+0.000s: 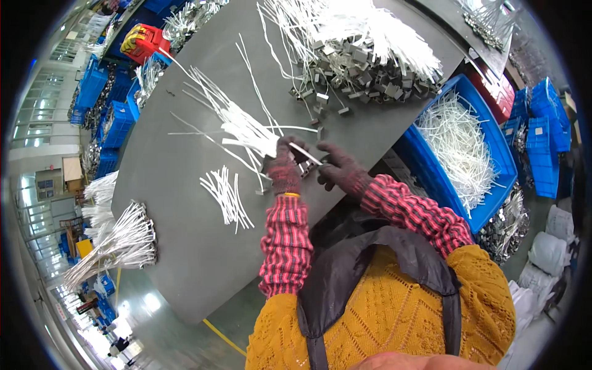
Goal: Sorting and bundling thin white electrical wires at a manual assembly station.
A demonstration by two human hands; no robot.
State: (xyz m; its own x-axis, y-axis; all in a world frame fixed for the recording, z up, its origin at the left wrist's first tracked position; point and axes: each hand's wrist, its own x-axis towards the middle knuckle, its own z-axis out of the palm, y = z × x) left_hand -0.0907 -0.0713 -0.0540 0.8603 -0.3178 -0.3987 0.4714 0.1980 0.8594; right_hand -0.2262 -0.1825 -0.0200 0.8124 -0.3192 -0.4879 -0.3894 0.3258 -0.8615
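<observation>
Both of my hands wear dark knitted gloves and meet over the grey table (185,246). My left hand (284,168) grips a bundle of white plastic strips (237,123) that fans out to the upper left. My right hand (340,169) pinches the end of a single white strip (304,153) that bridges the two hands, with a small grey metal clip at the fingertips. A small loose fan of white strips (227,197) lies on the table just left of my left wrist.
A heap of grey metal clips (357,71) and long white strips (370,31) lies at the table's far side. A blue crate (493,151) with white strips stands at the right. Finished bundles (120,243) hang off the left edge. Blue crates line both sides.
</observation>
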